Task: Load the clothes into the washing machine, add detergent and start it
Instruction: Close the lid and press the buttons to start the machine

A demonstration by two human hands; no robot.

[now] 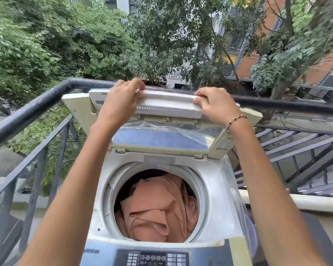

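Note:
A white top-loading washing machine (215, 198) stands in front of me with its folding lid (167, 106) raised and bent at the hinge. My left hand (123, 96) grips the lid's top edge on the left. My right hand (213, 104), with a bead bracelet on the wrist, grips the same edge on the right. Orange-brown clothes (160, 208) fill the round drum below. The control panel (156, 258) with buttons and a display runs along the bottom of the view. No detergent is in view.
A black metal balcony railing (37, 104) runs behind and left of the machine. Black stair rails (306, 154) lie to the right, beside a white ledge (296, 202). Trees and buildings lie beyond.

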